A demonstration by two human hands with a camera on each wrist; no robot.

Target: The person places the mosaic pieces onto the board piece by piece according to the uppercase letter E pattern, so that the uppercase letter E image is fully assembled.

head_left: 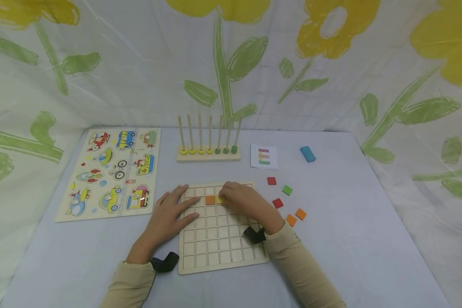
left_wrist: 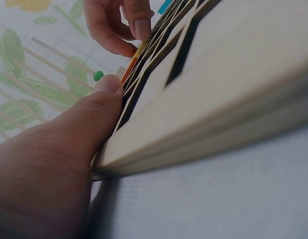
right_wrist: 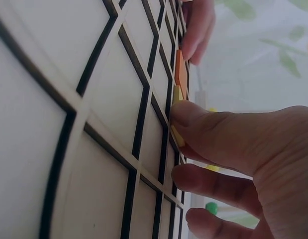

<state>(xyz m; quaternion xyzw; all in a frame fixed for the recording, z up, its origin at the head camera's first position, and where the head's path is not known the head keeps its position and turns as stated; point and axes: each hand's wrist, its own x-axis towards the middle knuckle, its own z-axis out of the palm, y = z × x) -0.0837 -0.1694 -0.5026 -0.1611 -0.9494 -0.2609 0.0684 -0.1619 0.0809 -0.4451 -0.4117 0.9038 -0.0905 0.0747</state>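
A wooden grid board lies on the table under both hands. One orange square tile sits in a cell of its second row. Directly right of it, my right hand pinches a yellow square tile at the neighbouring cell, its fingers hiding much of it. The right wrist view has the thumb on the yellow tile, edge to edge with the orange tile. My left hand rests with spread fingers on the board's left side, fingertips near the orange tile.
Right of the board lie loose red, green and orange tiles. Behind them are a pattern card and a blue block. A pegged bead stand is at the back, a vehicle puzzle on the left.
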